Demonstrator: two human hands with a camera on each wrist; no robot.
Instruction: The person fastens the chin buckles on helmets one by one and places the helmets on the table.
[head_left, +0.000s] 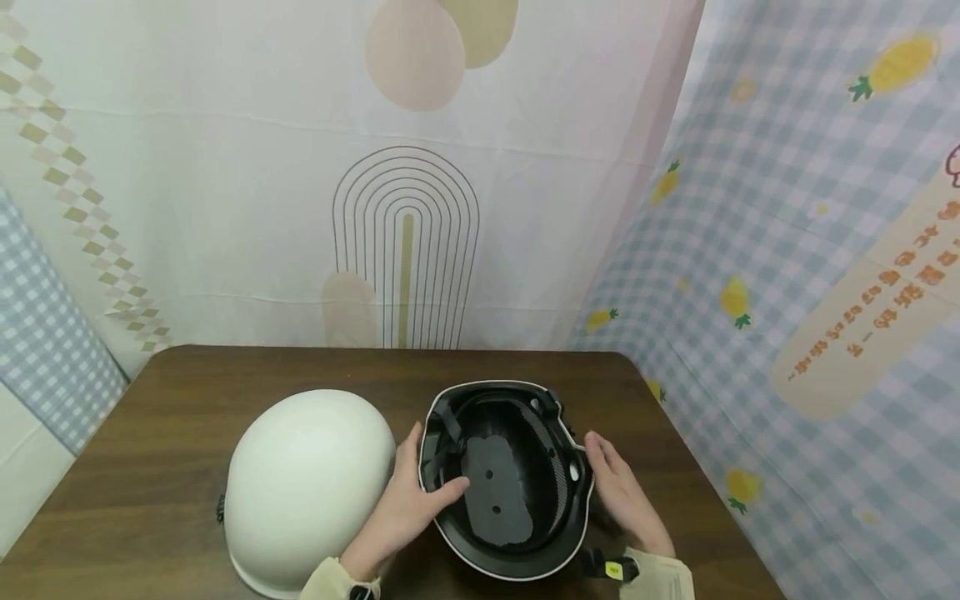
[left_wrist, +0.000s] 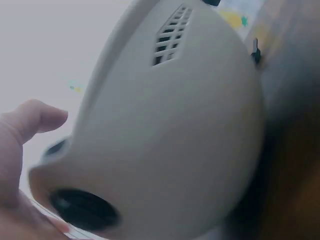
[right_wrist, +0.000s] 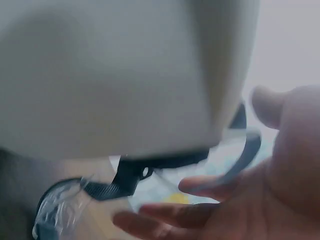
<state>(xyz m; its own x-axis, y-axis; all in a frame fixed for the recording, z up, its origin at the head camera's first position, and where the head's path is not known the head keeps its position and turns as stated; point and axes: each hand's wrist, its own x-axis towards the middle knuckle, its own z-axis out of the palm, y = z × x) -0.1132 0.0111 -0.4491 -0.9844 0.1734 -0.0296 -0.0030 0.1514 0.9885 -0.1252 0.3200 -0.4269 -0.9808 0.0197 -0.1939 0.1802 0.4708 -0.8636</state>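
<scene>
A white helmet (head_left: 498,567) lies upside down on the table, its black padded interior (head_left: 517,467) facing up. My left hand (head_left: 401,508) grips its left rim, the thumb reaching over the edge and the fingers outside. The left wrist view shows the same helmet's smooth shell (left_wrist: 170,125) with a slotted vent (left_wrist: 172,37). On the other side, my right hand (head_left: 622,492) is beside the right rim with fingers nearly straight, fingertips at the edge. A black strap (right_wrist: 112,187) hangs below the shell in the right wrist view, part of it in clear plastic (right_wrist: 62,212).
Left of my left hand sits a second white helmet (head_left: 307,483), dome up, with a small black piece at its left side. A yellow label (head_left: 614,571) on black strap material lies by my right wrist. Patterned cloths hang behind and right of the brown table (head_left: 135,500).
</scene>
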